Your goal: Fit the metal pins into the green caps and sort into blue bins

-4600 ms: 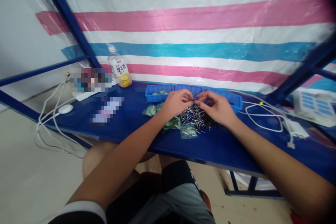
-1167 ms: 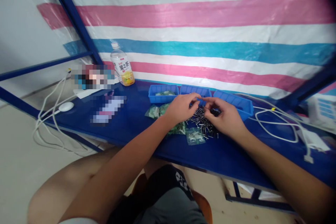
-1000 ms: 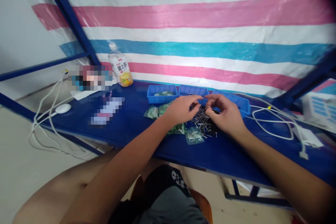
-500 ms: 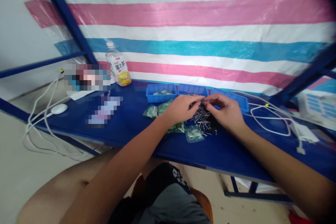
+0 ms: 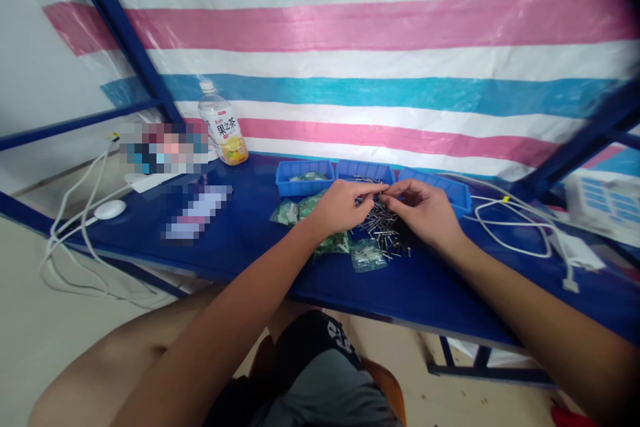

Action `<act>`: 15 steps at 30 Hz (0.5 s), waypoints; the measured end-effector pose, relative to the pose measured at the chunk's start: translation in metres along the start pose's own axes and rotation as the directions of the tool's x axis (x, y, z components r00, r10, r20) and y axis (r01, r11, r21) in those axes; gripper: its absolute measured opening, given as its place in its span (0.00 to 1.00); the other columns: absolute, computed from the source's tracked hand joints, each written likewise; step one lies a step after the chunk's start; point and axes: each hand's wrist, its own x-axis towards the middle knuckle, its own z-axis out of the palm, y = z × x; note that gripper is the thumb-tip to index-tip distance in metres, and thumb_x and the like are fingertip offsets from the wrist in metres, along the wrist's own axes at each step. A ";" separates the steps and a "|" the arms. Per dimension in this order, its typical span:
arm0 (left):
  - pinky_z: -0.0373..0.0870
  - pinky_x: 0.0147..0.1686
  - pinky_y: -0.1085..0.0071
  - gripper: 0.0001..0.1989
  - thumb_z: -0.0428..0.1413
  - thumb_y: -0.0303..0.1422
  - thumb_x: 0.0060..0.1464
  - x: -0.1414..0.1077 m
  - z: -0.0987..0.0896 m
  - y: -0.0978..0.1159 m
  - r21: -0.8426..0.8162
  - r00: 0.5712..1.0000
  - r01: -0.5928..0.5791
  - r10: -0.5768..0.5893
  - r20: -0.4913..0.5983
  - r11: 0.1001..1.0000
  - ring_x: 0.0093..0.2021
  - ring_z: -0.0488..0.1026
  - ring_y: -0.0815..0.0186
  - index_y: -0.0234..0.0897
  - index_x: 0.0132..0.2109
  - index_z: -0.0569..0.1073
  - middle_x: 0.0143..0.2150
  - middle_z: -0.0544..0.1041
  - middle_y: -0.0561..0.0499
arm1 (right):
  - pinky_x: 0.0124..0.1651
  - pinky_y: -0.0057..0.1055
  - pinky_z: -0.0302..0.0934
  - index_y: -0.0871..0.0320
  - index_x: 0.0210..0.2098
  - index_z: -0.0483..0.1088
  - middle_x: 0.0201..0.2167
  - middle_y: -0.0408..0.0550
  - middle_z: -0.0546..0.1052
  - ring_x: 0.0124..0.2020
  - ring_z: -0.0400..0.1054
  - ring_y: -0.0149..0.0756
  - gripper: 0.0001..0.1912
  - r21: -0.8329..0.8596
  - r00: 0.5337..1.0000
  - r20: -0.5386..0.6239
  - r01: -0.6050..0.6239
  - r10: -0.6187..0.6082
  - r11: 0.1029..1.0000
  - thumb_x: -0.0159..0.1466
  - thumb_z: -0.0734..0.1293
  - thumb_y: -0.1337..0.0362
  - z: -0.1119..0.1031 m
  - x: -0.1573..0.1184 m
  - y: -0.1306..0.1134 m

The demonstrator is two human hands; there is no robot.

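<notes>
My left hand (image 5: 341,205) and my right hand (image 5: 425,208) meet fingertip to fingertip above a pile of thin metal screws or pins (image 5: 381,221). Each hand is closed in a pinch; whatever sits between the fingertips is too small to make out. Left of the pile lie green-tinted plastic bags (image 5: 310,205), partly covered by my left hand and wrist. A small clear bag with pale pieces (image 5: 369,256) lies in front of the pile. Behind the hands stand a blue bin (image 5: 305,187) with a bag inside, a middle blue bin (image 5: 364,170) and a right blue bin (image 5: 457,197).
On the blue table (image 5: 240,227) a bottle of yellow drink (image 5: 226,130) stands at the back left. White cables (image 5: 515,240) lie to the right, and more cord with a white round pad (image 5: 110,209) to the left. A striped plastic sheet (image 5: 350,27) hangs behind.
The fingertips have shifted very slightly against each other and stay pinched above the pile. The whole view has moved a little; the bins, bags and bottle keep their places.
</notes>
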 end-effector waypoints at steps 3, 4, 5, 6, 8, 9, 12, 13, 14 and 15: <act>0.65 0.26 0.70 0.27 0.51 0.29 0.63 -0.001 -0.001 0.002 -0.001 0.999 0.000 0.000 0.040 1.000 0.20 0.60 0.72 0.41 0.65 0.79 0.40 0.87 0.50 | 0.41 0.38 0.72 0.52 0.37 0.75 0.35 0.47 0.83 0.36 0.78 0.40 0.14 0.081 0.999 -0.012 -0.034 0.035 0.996 0.59 0.80 0.55 0.001 0.002 0.001; 0.64 0.26 0.70 0.27 0.50 0.29 0.63 -0.001 -0.001 0.003 -0.001 0.999 -0.002 0.002 0.052 1.000 0.20 0.60 0.72 0.41 0.66 0.78 0.38 0.87 0.50 | 0.41 0.38 0.72 0.52 0.37 0.74 0.35 0.47 0.83 0.36 0.78 0.40 0.14 0.097 0.999 -0.019 -0.042 0.044 0.994 0.59 0.80 0.56 0.001 0.002 0.001; 0.64 0.26 0.70 0.28 0.50 0.29 0.63 -0.002 -0.001 0.003 -0.003 0.998 -0.005 0.005 0.062 1.000 0.20 0.60 0.72 0.41 0.67 0.78 0.38 0.87 0.50 | 0.42 0.38 0.72 0.51 0.37 0.73 0.35 0.46 0.83 0.36 0.78 0.40 0.14 0.106 0.998 -0.029 -0.045 0.048 0.993 0.59 0.79 0.57 0.001 0.003 0.000; 0.64 0.26 0.70 0.28 0.50 0.30 0.63 -0.002 -0.001 0.004 -0.006 0.997 -0.009 0.010 0.072 1.000 0.20 0.61 0.72 0.42 0.67 0.77 0.39 0.87 0.49 | 0.42 0.38 0.72 0.51 0.38 0.72 0.35 0.46 0.82 0.36 0.78 0.40 0.15 0.111 0.998 -0.036 -0.041 0.046 0.993 0.59 0.79 0.58 0.001 0.003 -0.001; 0.66 0.26 0.69 0.28 0.50 0.31 0.64 -0.003 -0.001 0.005 -0.016 0.996 -0.018 0.019 0.087 1.000 0.21 0.64 0.71 0.43 0.69 0.75 0.45 0.87 0.47 | 0.41 0.37 0.71 0.51 0.41 0.70 0.34 0.45 0.81 0.36 0.76 0.38 0.15 0.110 0.999 -0.038 -0.020 0.024 0.994 0.59 0.77 0.60 0.002 0.003 -0.003; 0.67 0.27 0.69 0.29 0.51 0.32 0.64 -0.003 0.000 0.005 -0.022 0.996 -0.019 0.021 0.089 1.000 0.22 0.65 0.71 0.44 0.71 0.73 0.50 0.87 0.45 | 0.40 0.36 0.70 0.51 0.44 0.70 0.33 0.44 0.80 0.35 0.75 0.38 0.16 0.105 0.999 -0.032 -0.006 0.010 0.994 0.59 0.76 0.61 0.001 0.003 -0.003; 0.73 0.32 0.66 0.32 0.52 0.36 0.66 -0.003 0.001 0.003 -0.027 0.998 -0.013 0.015 0.055 1.000 0.24 0.71 0.69 0.44 0.76 0.65 0.61 0.83 0.41 | 0.38 0.36 0.68 0.51 0.54 0.71 0.32 0.41 0.77 0.32 0.72 0.37 0.22 0.052 0.999 -0.001 0.032 -0.032 0.998 0.61 0.73 0.63 0.000 0.005 -0.002; 0.74 0.34 0.65 0.33 0.52 0.36 0.67 -0.002 0.001 0.002 -0.020 0.999 -0.018 0.018 0.034 1.000 0.26 0.74 0.68 0.42 0.76 0.63 0.61 0.82 0.40 | 0.38 0.36 0.68 0.51 0.55 0.72 0.32 0.41 0.77 0.32 0.72 0.36 0.22 0.021 0.999 0.004 0.041 -0.042 0.999 0.61 0.72 0.63 -0.001 0.005 -0.002; 0.75 0.37 0.64 0.32 0.52 0.37 0.68 -0.001 0.001 0.001 -0.007 1.000 -0.024 0.024 0.012 1.000 0.29 0.76 0.66 0.41 0.76 0.64 0.61 0.83 0.40 | 0.39 0.36 0.68 0.51 0.54 0.73 0.32 0.42 0.77 0.33 0.72 0.37 0.20 -0.015 0.999 0.006 0.050 -0.050 0.999 0.62 0.72 0.63 -0.002 0.006 0.000; 0.76 0.39 0.64 0.30 0.52 0.37 0.68 0.000 0.000 -0.001 0.012 0.999 -0.032 0.032 -0.007 0.999 0.33 0.78 0.64 0.39 0.74 0.66 0.59 0.83 0.41 | 0.40 0.37 0.68 0.52 0.52 0.75 0.33 0.42 0.77 0.33 0.72 0.37 0.18 -0.053 0.998 0.003 0.056 -0.056 0.997 0.62 0.72 0.63 -0.003 0.006 0.000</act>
